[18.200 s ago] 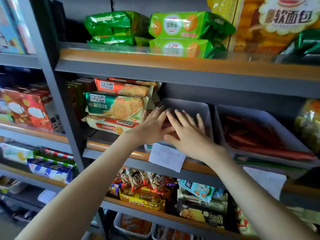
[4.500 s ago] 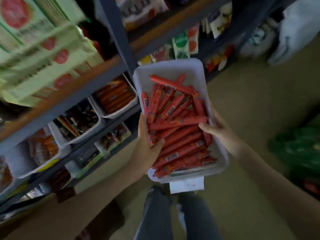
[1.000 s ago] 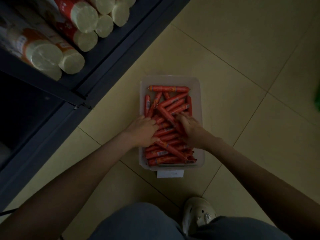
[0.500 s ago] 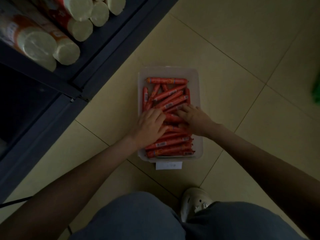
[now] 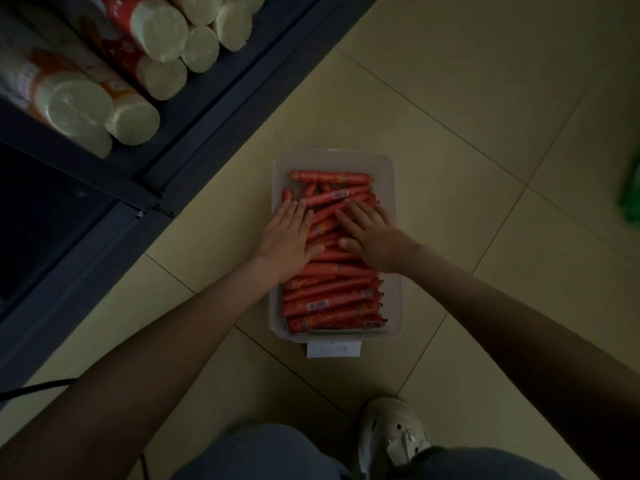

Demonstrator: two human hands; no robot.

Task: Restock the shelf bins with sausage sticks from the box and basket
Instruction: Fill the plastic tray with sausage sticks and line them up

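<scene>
Looking straight down through the head camera onto a pale tiled floor (image 5: 450, 98) in dim light. Pressing on a heap of red sausage sticks (image 5: 329, 299) with both hands, arms reaching in from the near edge.

Laying the left hand (image 5: 287, 237) flat on the left half of the heap, with fingers straight and close together and the thumb stretching out to the right, gripping nothing. Spreading the right hand (image 5: 370, 233) over the right half, with fingers straight and slightly apart and the thumb pointing back toward the left hand, again gripping nothing. Leaving a narrow strip of sticks showing between the two hands.

Filling a shallow white plastic bin (image 5: 393, 306) almost to its walls. Lying mostly crosswise in rows at the near end, crossing at angles farther up, with one stick lying straight across by the far wall.

Sitting on the floor near the dark metal base of a shelf unit (image 5: 194, 126), with a white paper label (image 5: 333, 348) sticking out at the near end, its writing too faint to read.

Showing at upper left, on the shelf — wrapped cylindrical packs (image 5: 79, 112) lying on their sides, pale round ends facing out.

Standing close behind the bin in a pale perforated clog (image 5: 391, 434), beside a blue-grey trouser leg (image 5: 263, 452).

Trailing in from the left edge — a thin black cable (image 5: 34, 388).
</scene>
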